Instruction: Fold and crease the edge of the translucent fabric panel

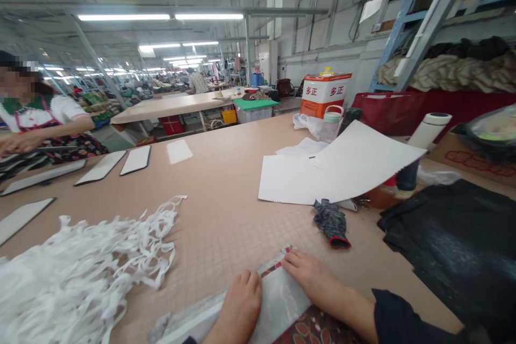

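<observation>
A translucent grey plastic sheet (278, 290) lies at the front edge of the table, with a pale band along its far edge. My left hand (241, 303) is closed over that edge, its fingers curled and the thumb hidden. Farther right, my right hand (308, 275) grips the sheet near its far corner with fingers pressed together. Red-and-brown patterned cloth (312, 328) shows below my right wrist. Just beyond the right hand rests a dark grey knitted glove (331, 220) with a red cuff. To the left spreads a heap of white fabric strips (80, 274).
Large white sheets (338, 166) lie at the right, near a white bottle (431, 128) and black material (455, 247). Behind stands an orange-and-white can (325, 94). Dark-edged white panels (136, 160) line the left side, where another person (44, 113) works.
</observation>
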Tool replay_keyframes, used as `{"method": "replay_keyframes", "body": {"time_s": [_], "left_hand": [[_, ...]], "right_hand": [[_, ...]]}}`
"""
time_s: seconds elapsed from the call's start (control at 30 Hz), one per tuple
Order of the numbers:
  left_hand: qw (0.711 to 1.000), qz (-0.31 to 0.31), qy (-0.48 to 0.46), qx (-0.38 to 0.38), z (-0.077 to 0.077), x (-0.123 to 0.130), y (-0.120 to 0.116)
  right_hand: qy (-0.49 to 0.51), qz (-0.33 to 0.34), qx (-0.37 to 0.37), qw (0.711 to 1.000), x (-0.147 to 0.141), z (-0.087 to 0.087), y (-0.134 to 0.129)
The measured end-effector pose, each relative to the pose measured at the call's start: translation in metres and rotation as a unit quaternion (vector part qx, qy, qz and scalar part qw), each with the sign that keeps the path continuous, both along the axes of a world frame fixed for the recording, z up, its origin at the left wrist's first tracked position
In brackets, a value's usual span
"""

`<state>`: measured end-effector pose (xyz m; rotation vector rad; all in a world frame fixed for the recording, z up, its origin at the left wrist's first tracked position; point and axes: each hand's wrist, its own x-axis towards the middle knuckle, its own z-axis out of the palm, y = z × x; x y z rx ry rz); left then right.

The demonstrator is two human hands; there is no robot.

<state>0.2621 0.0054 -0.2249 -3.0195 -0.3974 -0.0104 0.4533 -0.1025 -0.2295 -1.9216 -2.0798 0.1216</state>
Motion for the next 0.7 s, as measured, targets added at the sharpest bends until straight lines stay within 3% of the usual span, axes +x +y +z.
{"method": "replay_keyframes", "body": {"time_s": [0.13,0.27,0.43,0.6,0.7], "left_hand": [[0.995,0.064,0.02,-0.074,0.009,-0.045,0.012],[0.971,0.161,0.014,-0.174,0.022,-0.074,0.023],[0.937,0.239,-0.029,-0.255,0.029,-0.08,0.03],[0.911,0.281,-0.054,-0.297,0.029,-0.076,0.031],[0.905,0.291,-0.053,-0.306,0.03,-0.078,0.032]], "right_hand": [[0.016,0.013,-0.029,0.999,0.001,0.011,-0.002],[-0.02,0.01,-0.05,0.998,0.001,0.016,0.005],[-0.085,-0.005,-0.1,0.991,-0.031,0.021,0.035],[-0.012,0.047,-0.049,0.998,-0.098,0.017,0.064],[-0.007,0.031,-0.007,0.999,-0.116,0.005,0.072]]}}
